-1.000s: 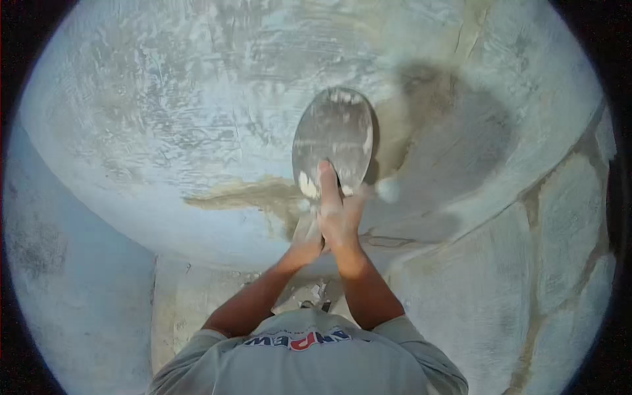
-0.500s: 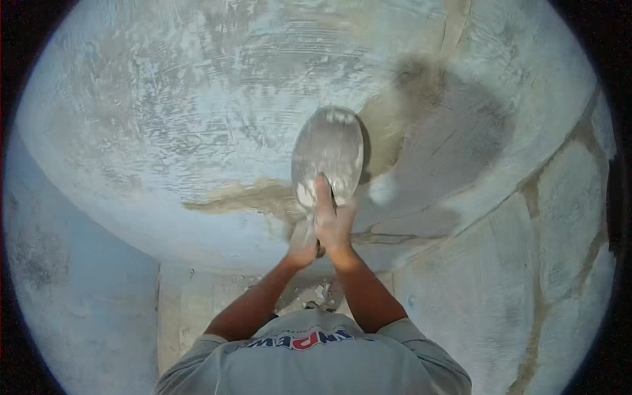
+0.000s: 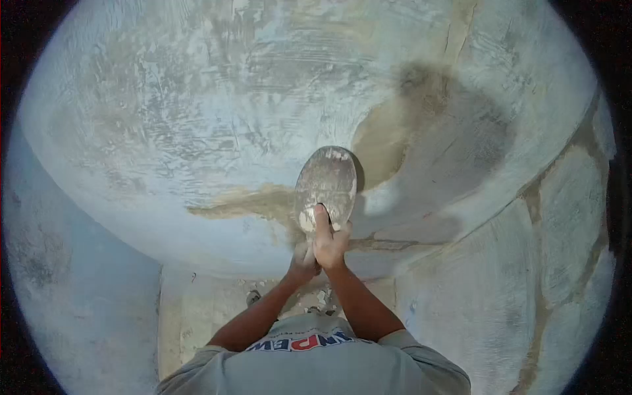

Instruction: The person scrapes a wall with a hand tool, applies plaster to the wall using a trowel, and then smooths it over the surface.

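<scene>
Both hands are on an oval, dust-coated plastering trowel [image 3: 326,181], whose flat face lies against or close to the curved wall [image 3: 217,131]. My right hand [image 3: 331,249] grips its lower end, the thumb stretched up onto the plate and the fingers wrapped behind. Just to the left and slightly lower, my left hand [image 3: 304,260] is closed around the handle, most of which the hands hide. White residue clings to the plate. Left of the trowel runs a brown patch [image 3: 253,203]; a larger damp brown patch [image 3: 385,145] spreads to its right.
Pale, roughly streaked plaster covers the wall. Brown seams [image 3: 536,289] run down the right-hand surface. Below, rubble bits [image 3: 322,297] and a shoe [image 3: 253,297] show on the floor [image 3: 197,303]. A shadow falls on the wall right of the trowel.
The trowel and both hands have moved down along the wall, toward my body. More of the wall above the plate now shows, and a shoe has come into view below.
</scene>
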The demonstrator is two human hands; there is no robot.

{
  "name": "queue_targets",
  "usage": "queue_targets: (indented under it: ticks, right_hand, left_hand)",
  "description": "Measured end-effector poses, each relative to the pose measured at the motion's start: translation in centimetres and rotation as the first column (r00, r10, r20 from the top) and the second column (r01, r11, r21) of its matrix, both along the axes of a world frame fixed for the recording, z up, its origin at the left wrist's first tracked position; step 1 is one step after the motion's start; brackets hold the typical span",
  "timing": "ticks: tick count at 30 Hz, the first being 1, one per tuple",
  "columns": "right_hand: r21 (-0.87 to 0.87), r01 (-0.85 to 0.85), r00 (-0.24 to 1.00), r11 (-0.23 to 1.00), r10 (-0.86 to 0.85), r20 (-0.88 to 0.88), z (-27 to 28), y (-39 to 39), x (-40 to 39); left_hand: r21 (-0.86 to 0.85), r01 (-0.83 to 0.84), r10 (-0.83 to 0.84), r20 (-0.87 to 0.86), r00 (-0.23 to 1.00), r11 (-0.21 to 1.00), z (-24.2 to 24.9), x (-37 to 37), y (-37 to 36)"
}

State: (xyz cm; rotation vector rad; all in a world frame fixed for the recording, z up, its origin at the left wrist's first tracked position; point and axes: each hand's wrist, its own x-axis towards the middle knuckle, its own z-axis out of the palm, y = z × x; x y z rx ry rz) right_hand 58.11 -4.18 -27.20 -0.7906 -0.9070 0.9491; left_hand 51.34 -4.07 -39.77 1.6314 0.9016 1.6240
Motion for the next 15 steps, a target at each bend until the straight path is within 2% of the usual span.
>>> queue_targets:
  ticks: [1, 2, 3, 5, 6, 8, 9, 10, 13, 14, 15]
  right_hand:
    - [0.048, 0.02, 0.999, 0.999, -0.021, 0.032, 0.8, 0.2, -0.1]
    - [0.086, 0.037, 0.997, 0.996, -0.043, 0.065, 2.0, 0.3, -0.1]
    - [0.117, 0.053, 0.993, 0.992, -0.065, 0.098, 2.9, 0.3, -0.1]
    - [0.048, -0.013, 0.998, 0.999, 0.009, 0.07, 3.5, 1.1, 0.2]
    - [0.028, -0.026, 0.998, 0.999, 0.024, 0.064, 3.5, 1.3, 0.3]
    - [-0.003, -0.063, 0.997, 0.998, 0.063, 0.034, 3.2, 1.0, 0.6]
    - [0.01, -0.028, 0.999, 1.0, 0.028, 0.039, 2.5, 0.5, 0.5]
    - [0.03, 0.006, 0.999, 1.0, -0.007, 0.043, 1.4, 0.2, 0.2]
    - [0.074, 0.039, 0.998, 0.997, -0.041, 0.038, 0.3, 0.7, -0.1]
    - [0.094, 0.044, 0.997, 0.995, -0.05, 0.067, 1.5, 1.1, -0.1]
    - [0.106, 0.048, 0.994, 0.993, -0.058, 0.096, 2.8, 1.1, -0.1]
  left_hand:
    - [0.139, -0.074, 0.079, -0.028, 0.996, 0.988, -1.0, 0.4, 0.4]
    - [-0.038, 0.041, -0.04, 0.019, 0.999, 0.998, 2.1, -0.4, -0.6]
    - [-0.132, 0.115, -0.106, 0.073, 0.992, 0.985, 3.3, -0.5, -0.6]
    - [-0.311, 0.25, -0.195, 0.197, 0.961, 0.917, 5.8, -0.7, -0.6]
    - [-0.316, 0.286, -0.226, 0.215, 0.95, 0.904, 6.1, -0.7, -0.2]
    - [-0.231, 0.245, -0.223, 0.116, 0.968, 0.942, 4.0, -0.8, 0.1]
    - [-0.186, 0.223, -0.214, 0.069, 0.974, 0.957, 2.9, -0.8, 0.2]
    - [-0.295, 0.276, -0.227, 0.189, 0.955, 0.915, 2.7, -0.8, -1.3]
    - [-0.256, 0.224, -0.172, 0.211, 0.962, 0.94, 4.8, -0.4, -1.8]
    - [-0.081, 0.105, -0.096, 0.107, 0.99, 0.991, 6.0, 0.0, -0.6]
    - [-0.167, 0.143, -0.124, 0.117, 0.985, 0.976, 5.8, -0.3, -0.5]
